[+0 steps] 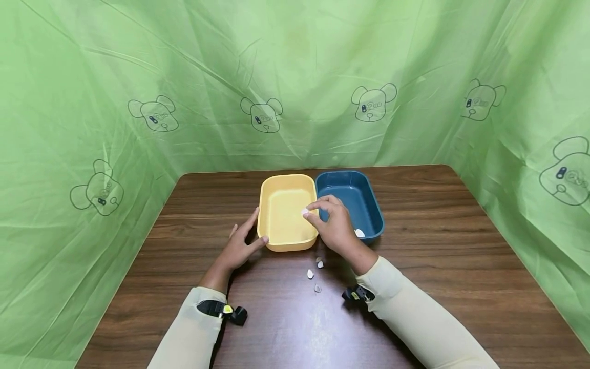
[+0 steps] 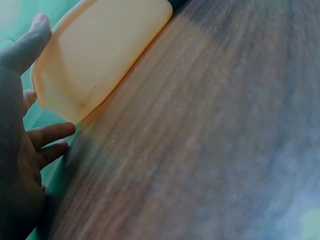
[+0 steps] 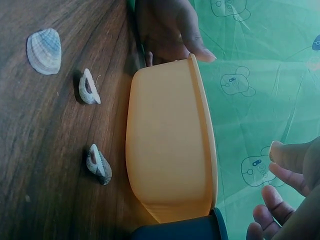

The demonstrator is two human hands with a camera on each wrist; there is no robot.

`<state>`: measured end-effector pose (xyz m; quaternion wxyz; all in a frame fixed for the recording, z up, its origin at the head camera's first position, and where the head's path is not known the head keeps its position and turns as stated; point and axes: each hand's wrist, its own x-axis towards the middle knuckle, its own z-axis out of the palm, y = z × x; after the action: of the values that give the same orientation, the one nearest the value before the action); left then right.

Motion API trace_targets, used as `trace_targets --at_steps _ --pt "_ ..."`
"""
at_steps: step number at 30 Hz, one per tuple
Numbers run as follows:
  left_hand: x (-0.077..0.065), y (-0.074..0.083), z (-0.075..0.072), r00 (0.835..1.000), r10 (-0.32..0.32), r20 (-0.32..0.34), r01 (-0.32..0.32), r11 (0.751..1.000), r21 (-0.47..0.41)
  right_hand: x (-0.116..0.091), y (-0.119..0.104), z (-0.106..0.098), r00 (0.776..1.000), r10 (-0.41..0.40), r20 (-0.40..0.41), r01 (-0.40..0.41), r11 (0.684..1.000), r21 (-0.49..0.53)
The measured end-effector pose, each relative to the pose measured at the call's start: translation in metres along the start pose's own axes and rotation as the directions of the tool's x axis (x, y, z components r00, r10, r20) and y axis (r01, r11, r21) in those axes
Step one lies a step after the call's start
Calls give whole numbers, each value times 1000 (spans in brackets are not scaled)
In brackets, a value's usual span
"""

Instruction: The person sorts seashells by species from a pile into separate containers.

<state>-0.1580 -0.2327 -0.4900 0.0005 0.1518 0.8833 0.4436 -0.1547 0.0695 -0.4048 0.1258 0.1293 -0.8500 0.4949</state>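
Note:
My left hand (image 1: 239, 246) lies along the left side of a yellow plastic tray (image 1: 288, 247), its thumb at the near left corner of the rim. In the left wrist view the other fingers (image 2: 52, 132) are spread beside the tray's outer wall. Above the right edge of that tray, my right hand (image 1: 335, 224) pinches a small white seashell (image 1: 304, 211) between thumb and fingertips. A blue tray (image 1: 377, 212) stands against the yellow one on the right, partly hidden by the right hand, with white shell (image 1: 359, 233) at its near end.
Loose seashells lie on the dark wooden table (image 1: 193, 220) in front of the trays; the right wrist view shows a ribbed fan-shaped shell (image 3: 45, 51) and two smaller shells nearer the yellow tray. A green curtain (image 1: 304, 51) with bear drawings surrounds the table's back and sides.

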Motion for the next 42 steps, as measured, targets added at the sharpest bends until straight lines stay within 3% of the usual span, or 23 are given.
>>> trace_targets --at_steps 9,16,29,42 --pt "1 -4 2 999 23 -24 -23 1000 -4 3 -3 -1 1000 -1 23 2 1000 -10" --pt "3 0 1 1000 -4 -7 4 1000 4 6 -3 -3 1000 -9 29 9 1000 -2" --pt "0 -1 0 1000 -2 0 2 1000 -3 -5 -4 -9 1000 -12 8 11 999 46" --pt "1 -1 1 1000 5 -10 -5 1000 13 -26 -6 -25 992 -121 -23 123 990 68"
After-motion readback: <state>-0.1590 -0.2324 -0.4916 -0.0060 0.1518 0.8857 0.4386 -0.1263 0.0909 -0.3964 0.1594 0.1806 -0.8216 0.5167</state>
